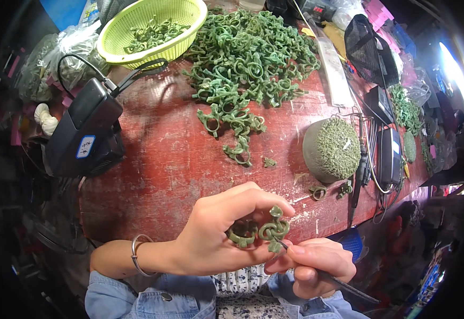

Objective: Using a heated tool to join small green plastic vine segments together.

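My left hand (210, 231) is closed around green wax-like ring pieces in front of my chest. One ring (235, 237) sits against the palm. Another green ring piece (276, 229), with a loop and small knobs, stands up near the fingertips. My right hand (323, 265) pinches a slim dark pen-like tool (349, 289), whose handle runs off toward the lower right. The tool's thin tip touches or nearly touches the lower part of the upright piece. Fingers hide part of both pieces.
A large heap of green ring pieces (253, 53) lies on the red table (147, 186). A yellow-green basket (109, 45) holds more. Left stands a black device (91, 125). On the right are a round block with green crumbs (335, 149), a black pen with cord (358, 183) and a small black box (389, 154).
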